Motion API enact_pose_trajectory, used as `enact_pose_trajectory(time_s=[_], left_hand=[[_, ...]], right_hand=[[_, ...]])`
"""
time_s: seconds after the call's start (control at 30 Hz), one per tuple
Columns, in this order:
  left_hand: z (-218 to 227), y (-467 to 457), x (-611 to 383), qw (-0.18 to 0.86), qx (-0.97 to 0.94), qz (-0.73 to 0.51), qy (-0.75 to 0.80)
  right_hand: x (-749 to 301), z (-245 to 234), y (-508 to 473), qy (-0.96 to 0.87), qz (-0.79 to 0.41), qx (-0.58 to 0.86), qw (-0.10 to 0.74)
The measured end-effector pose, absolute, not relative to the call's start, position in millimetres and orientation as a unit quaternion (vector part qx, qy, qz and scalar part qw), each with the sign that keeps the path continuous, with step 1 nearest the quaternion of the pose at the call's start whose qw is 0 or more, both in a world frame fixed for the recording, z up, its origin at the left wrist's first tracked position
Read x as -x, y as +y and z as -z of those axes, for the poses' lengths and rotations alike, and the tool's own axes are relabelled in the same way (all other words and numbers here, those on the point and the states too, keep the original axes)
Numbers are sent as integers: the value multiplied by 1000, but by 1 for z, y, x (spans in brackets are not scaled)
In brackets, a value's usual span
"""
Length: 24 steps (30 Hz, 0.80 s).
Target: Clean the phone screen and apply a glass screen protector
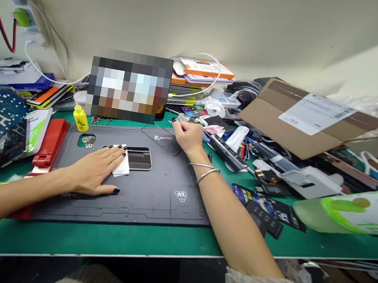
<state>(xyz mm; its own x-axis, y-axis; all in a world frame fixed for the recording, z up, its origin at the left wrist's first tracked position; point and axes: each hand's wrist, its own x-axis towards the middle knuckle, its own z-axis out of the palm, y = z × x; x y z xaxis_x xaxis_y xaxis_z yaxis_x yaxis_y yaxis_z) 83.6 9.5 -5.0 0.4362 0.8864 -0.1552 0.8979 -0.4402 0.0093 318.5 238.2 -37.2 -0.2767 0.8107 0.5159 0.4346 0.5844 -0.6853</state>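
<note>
My left hand [98, 169] lies flat with fingers stretched out over a folded white wipe [122, 167], pressing it onto a smartphone [141, 158]. The phone rests on a dark grey work mat [154, 194], and its left part is hidden by the wipe and fingers. Beyond the phone, my right hand [187, 135] is closed near the mat's far edge, thumb and fingers drawn together. Whatever it may hold is too small to make out. A small clear plastic piece [183, 117] shows just behind it. A yellow dropper bottle [81, 118] stands to the left.
A red tool [48, 148] lies along the mat's left side. On the right are a black pen-like tool [229, 151], an open cardboard box [283, 107] and a bottle lying sideways [356, 208]. Stacked boxes [205, 69] and a pixelated screen area [129, 87] are behind.
</note>
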Motion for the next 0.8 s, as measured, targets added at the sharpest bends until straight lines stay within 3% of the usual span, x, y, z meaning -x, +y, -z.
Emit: enact_pose_trajectory(time_s=[0.6, 0.8], left_hand=[[21, 50, -133, 47, -899, 9, 436], [18, 61, -128, 60, -876, 34, 478]], right_hand=[[-319, 51, 238, -789, -200, 393, 427], [-320, 51, 237, -786, -203, 397, 427]])
